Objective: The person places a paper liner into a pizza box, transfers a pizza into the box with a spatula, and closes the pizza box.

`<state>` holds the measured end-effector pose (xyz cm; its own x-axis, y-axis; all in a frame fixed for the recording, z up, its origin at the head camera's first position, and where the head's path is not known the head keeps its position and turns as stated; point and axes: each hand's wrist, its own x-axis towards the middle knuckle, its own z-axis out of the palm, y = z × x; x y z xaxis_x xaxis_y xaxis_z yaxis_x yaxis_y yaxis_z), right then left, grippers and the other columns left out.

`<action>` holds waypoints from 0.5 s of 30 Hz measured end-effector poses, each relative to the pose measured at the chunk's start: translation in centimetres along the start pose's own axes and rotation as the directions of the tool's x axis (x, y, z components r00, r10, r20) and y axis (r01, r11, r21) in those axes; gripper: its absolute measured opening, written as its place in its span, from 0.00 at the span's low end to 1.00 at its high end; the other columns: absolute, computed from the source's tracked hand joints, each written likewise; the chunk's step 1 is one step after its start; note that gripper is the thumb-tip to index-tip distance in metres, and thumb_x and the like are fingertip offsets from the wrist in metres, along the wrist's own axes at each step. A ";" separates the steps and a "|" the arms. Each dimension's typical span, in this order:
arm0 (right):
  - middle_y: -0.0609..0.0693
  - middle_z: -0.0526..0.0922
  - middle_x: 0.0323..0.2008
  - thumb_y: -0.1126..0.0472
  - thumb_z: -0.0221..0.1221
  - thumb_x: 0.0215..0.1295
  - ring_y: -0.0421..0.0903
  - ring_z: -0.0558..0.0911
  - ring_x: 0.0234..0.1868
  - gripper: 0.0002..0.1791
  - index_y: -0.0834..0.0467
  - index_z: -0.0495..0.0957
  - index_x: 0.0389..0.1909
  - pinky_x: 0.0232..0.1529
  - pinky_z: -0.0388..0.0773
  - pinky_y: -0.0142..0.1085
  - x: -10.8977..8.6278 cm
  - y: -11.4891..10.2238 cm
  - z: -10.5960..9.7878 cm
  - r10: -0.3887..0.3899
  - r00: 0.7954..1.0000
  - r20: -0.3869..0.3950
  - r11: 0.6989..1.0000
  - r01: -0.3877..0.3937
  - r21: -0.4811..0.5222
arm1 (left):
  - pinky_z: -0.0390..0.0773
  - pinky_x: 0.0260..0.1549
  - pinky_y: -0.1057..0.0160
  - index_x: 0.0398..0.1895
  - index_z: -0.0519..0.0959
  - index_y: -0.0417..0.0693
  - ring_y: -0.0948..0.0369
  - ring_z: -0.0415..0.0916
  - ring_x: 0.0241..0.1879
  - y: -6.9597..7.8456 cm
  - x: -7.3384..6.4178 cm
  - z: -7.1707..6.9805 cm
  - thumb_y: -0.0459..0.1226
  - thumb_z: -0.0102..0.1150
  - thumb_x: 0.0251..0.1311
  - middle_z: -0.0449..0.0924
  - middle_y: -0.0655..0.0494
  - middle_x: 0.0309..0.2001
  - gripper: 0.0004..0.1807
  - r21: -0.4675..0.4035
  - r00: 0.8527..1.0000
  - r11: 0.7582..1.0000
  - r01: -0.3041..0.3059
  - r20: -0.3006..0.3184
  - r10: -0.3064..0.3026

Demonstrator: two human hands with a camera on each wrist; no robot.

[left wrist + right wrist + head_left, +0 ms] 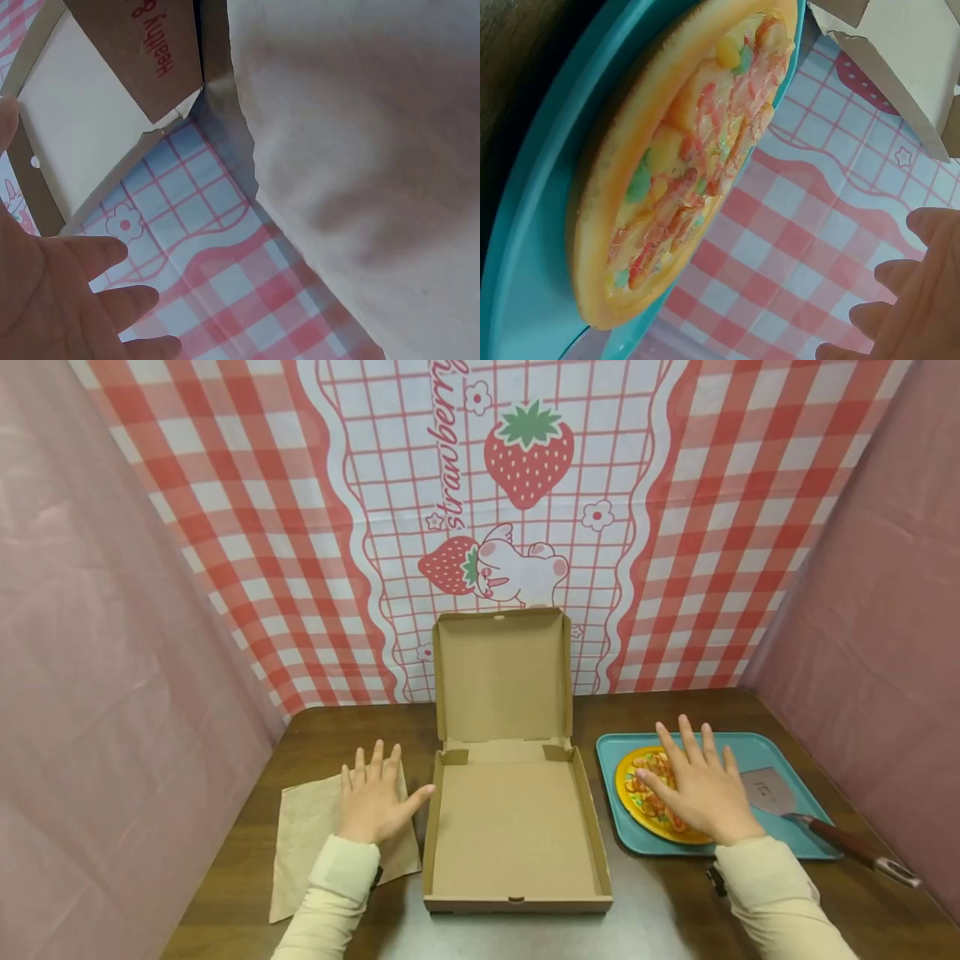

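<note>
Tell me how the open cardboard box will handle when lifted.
The cardboard box is probably light, its walls looking thin. The raised lid may swing, since it seems joined only along the back. The upright front wall should help keep the base fairly stiff.

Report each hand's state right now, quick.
Left hand: open, holding nothing, near the brown paper.
Right hand: open, holding nothing, near the pizza.

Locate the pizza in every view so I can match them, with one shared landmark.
Head: the pizza lies low, right of centre, on the blue tray, partly behind the right hand.
Left wrist: not in it.
Right wrist: the pizza, large, left of centre, reaching the top edge.
Shared landmark: the open cardboard box.
</note>
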<state>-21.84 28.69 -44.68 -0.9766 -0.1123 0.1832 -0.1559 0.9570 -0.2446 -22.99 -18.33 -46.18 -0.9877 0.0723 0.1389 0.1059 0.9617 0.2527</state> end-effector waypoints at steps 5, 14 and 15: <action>0.64 0.32 0.78 0.30 0.42 0.69 0.72 0.34 0.75 0.48 0.53 0.39 0.79 0.66 0.35 0.74 0.2 -0.3 -0.6 -0.008 1.000 0.019 1.000 0.007 0.019 | 0.40 0.71 0.32 0.78 0.51 0.48 0.34 0.37 0.76 -0.5 -0.1 -0.5 0.73 0.43 0.57 0.42 0.40 0.78 0.55 0.009 1.000 1.000 0.011 0.001 -0.011; 0.64 0.33 0.78 0.33 0.43 0.72 0.72 0.35 0.75 0.46 0.51 0.36 0.79 0.65 0.40 0.75 0.3 -1.3 -1.3 -0.036 0.998 0.054 0.988 0.027 0.155 | 0.39 0.70 0.31 0.77 0.50 0.43 0.32 0.38 0.75 -2.3 -1.0 -1.7 0.73 0.42 0.59 0.43 0.35 0.77 0.55 0.005 0.999 0.999 0.047 0.011 -0.047; 0.64 0.34 0.78 0.34 0.43 0.72 0.72 0.36 0.75 0.45 0.51 0.36 0.79 0.65 0.41 0.75 0.2 -1.4 -1.3 -0.039 0.998 0.055 0.986 0.029 0.166 | 0.39 0.70 0.31 0.77 0.51 0.42 0.32 0.38 0.74 -2.5 -1.2 -1.8 0.72 0.42 0.59 0.43 0.35 0.77 0.55 0.002 0.999 0.999 0.053 0.011 -0.053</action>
<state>-21.68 27.67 -43.08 -0.9765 -0.1639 0.1396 -0.2067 0.8956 -0.3940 -21.90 -21.31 -45.27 -0.9931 0.0242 0.1146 0.0532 0.9647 0.2578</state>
